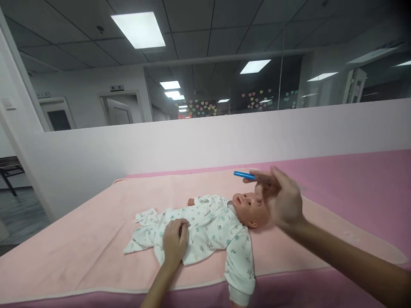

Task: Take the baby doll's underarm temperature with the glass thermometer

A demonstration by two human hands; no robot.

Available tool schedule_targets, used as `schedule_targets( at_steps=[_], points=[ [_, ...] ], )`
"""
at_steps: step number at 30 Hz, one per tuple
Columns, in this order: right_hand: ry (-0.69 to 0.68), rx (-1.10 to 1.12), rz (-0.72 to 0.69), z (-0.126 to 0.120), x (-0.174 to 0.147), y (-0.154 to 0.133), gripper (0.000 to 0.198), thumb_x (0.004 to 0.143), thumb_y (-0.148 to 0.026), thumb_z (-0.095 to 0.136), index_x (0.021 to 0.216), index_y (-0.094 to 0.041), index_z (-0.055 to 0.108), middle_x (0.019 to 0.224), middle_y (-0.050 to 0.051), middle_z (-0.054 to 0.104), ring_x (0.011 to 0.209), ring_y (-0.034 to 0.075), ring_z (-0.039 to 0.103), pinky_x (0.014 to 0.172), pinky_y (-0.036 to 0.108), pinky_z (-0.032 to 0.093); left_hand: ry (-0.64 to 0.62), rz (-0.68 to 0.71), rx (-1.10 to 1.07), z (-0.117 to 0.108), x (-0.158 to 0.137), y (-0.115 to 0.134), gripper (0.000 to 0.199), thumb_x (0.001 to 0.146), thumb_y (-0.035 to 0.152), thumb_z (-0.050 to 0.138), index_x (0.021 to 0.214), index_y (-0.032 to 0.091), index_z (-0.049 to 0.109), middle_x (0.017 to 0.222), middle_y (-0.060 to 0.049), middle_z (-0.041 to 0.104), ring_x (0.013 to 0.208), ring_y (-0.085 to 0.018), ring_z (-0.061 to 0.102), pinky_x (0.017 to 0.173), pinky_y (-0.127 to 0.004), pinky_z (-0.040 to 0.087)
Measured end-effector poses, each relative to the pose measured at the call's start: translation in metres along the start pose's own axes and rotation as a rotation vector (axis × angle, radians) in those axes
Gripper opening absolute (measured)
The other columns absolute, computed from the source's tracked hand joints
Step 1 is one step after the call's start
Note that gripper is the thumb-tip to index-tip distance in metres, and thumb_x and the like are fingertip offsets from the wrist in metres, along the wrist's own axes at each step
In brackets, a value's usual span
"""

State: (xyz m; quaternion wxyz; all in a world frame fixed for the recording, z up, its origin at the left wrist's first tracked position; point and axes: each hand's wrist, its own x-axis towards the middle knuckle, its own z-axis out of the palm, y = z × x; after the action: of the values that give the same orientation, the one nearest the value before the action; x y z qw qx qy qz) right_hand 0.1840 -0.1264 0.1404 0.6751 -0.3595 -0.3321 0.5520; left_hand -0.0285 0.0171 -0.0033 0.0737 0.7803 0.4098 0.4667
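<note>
A baby doll [208, 226] in a white printed outfit lies on its back, head to the right and legs to the left. My left hand [175, 239] rests on the doll's lower body, its fingers loosely curved over the cloth and nothing visible in it. Above the doll's head [250, 209], my right hand [284, 201] is raised and closed around a slim blue pen-like stick [244, 175]. The stick's blue end points left; its other end is hidden in the fingers, which are slightly blurred. One doll sleeve [240, 261] hangs toward the near edge.
A peach blanket [93, 252] lies under the doll over a pink surface [362, 192]. Behind it runs a low white wall [192, 143] with glass above. A dark chair or table [13, 173] stands on the floor at far left.
</note>
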Motion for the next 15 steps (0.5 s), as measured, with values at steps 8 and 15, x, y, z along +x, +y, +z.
schedule_targets(
  at_steps=[8,15],
  points=[
    [0.008,-0.16,-0.081,0.012,-0.016,0.004,0.036,0.085,-0.039,0.039,0.079,-0.012,0.062,0.04,-0.001,0.049,0.031,0.008,0.042,0.031,0.016,0.035,-0.001,0.011,-0.004,-0.001,-0.001,0.001,0.022,0.083,0.026,0.036,0.078,0.02,0.056,0.079,-0.003,0.061,0.076,-0.019,0.053,0.071,-0.034,0.04],
    [0.106,-0.144,-0.27,0.0,-0.014,-0.002,0.031,0.081,-0.038,0.044,0.071,-0.015,0.061,0.051,0.001,0.057,0.035,0.005,0.041,0.035,0.015,0.038,0.009,0.03,0.015,0.0,-0.001,0.0,0.022,0.083,0.025,0.036,0.076,0.02,0.056,0.077,-0.003,0.061,0.075,-0.019,0.053,0.071,-0.034,0.04]
  ],
)
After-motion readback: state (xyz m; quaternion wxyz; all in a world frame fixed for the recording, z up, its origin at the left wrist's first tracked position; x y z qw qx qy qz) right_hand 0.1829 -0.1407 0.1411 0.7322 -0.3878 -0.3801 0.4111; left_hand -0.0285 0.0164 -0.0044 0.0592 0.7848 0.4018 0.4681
